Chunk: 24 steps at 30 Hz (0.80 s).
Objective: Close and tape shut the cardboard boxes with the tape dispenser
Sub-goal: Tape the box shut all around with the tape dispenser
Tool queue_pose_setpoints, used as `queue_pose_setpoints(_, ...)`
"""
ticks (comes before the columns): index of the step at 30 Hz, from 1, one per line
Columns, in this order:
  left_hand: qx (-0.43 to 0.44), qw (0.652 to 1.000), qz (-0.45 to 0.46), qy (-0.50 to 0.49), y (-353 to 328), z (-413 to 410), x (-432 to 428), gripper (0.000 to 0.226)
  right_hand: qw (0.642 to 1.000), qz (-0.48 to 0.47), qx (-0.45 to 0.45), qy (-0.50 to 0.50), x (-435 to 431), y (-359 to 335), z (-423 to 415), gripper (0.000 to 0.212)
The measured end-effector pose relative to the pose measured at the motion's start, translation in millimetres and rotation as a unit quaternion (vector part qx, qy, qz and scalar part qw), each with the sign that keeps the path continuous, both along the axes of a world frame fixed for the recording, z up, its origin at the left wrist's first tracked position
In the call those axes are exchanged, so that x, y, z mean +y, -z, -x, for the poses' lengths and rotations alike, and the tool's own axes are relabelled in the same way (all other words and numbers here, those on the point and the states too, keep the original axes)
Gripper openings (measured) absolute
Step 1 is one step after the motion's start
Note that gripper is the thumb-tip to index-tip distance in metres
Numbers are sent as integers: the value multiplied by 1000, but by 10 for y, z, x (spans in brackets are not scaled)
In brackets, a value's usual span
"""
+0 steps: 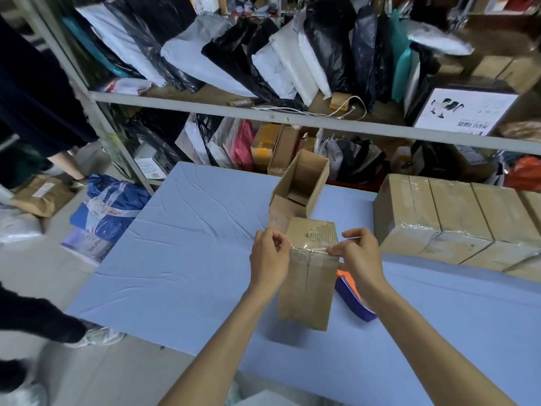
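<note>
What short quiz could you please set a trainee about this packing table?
1. True or false: the far box is open on top.
2. What do the left hand and right hand pinch over the near box? A clear tape; B string; C a label.
3. Fill in: the taped boxes sit on the table's ____ side.
Key: 1 true; 2 A; 3 right.

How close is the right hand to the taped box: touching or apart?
Touching. The head view shows the right hand pinching clear tape against the upper right edge of the box, with no gap visible.
</note>
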<state>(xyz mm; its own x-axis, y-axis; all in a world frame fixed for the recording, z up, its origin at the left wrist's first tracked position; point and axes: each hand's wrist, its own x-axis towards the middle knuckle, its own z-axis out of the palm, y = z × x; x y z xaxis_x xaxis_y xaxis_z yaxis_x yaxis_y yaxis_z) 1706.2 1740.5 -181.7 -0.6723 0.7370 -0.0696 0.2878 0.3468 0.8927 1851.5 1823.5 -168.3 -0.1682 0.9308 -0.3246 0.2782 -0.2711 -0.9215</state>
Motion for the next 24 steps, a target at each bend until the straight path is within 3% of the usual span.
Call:
queue_pose_setpoints(3, -7, 1000, 17, -25, 3, -41, 29, 6, 999, 5, -41, 1, 4, 7, 59, 39)
queue_pose_setpoints(6, -55, 998, 20, -14, 11, 0, 51, 26, 990, -46, -133, -32, -59, -21, 107, 67)
queue_pose_setpoints(8, -69, 997, 35, -19, 21, 46, 62, 22, 988, -42, -144, -46, -70, -30, 130, 75)
queue_pose_setpoints(12, -140, 989, 31, -21, 41, 104, 96, 16, 991, -4, -129, -39, 11, -28, 141, 60)
queue_pose_setpoints(16, -148, 988, 42, 7, 36, 83, 123, 16, 990, -14, -133, -38, 61, -35, 104, 45)
queue_pose_setpoints(20, -167, 984, 45, 33, 77, 63, 116, 44, 994, 4, -101, -46, 64, -47, 60, 47)
queue_pose_setpoints(24, -301, 953, 13, 37, 132, 131, 136, 37, 997, 14, -67, -46, 77, -65, 18, 39)
